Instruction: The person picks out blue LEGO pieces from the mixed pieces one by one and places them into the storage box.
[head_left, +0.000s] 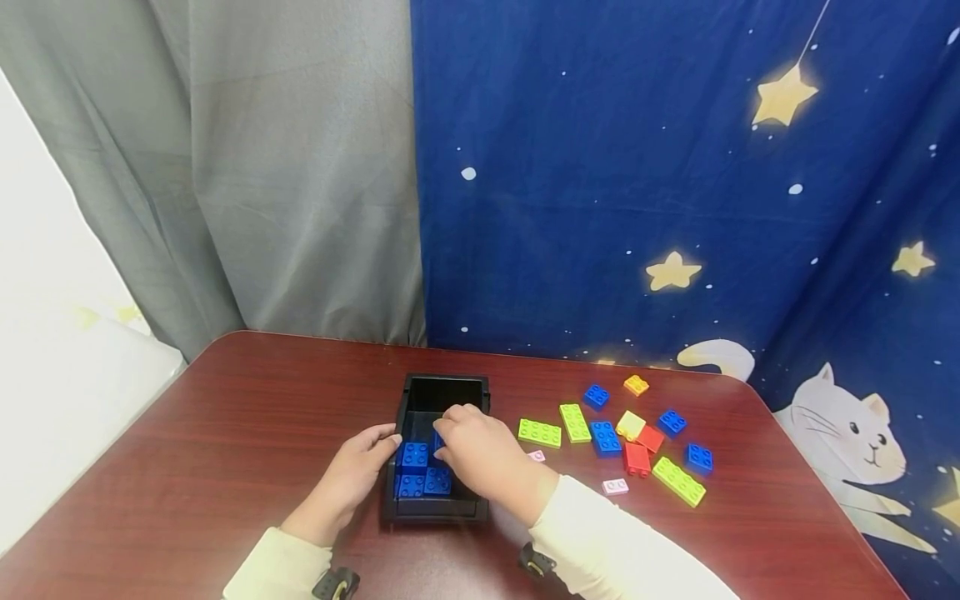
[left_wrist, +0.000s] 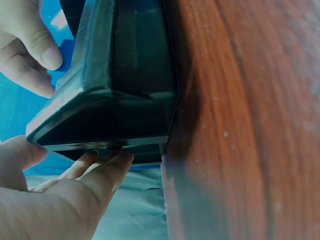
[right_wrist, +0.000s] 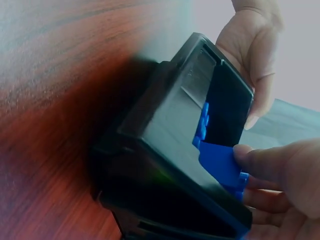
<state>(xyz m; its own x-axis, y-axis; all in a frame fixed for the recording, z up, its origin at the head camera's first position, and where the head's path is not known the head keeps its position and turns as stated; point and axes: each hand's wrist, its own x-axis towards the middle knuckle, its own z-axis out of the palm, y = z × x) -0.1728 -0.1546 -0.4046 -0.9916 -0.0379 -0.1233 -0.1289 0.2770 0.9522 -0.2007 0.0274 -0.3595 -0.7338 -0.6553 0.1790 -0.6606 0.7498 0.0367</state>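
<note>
A black plastic bin [head_left: 448, 512] stands on the table with several blue building bricks [head_left: 413, 485] in its near part. My left hand [head_left: 351, 473] grips the bin's left side, thumb at the rim and the other fingers against the outer wall. Reaching in over the right side, my right hand [head_left: 483, 454] pinches a blue building brick [right_wrist: 219, 162] between thumb and fingers. In the right wrist view this brick stands tilted above the studs of a blue brick [right_wrist: 204, 122] lower in the bin. Its lower end is hidden by the bin wall.
Right of the bin lie loose bricks: lime green [head_left: 540, 432], blue [head_left: 606, 438], red [head_left: 637, 459], pale yellow [head_left: 631, 425], orange [head_left: 636, 385] and small pink ones [head_left: 615, 487]. The brown table [head_left: 300, 400] ends before a grey curtain [head_left: 300, 167] and a blue starry curtain [head_left: 562, 208].
</note>
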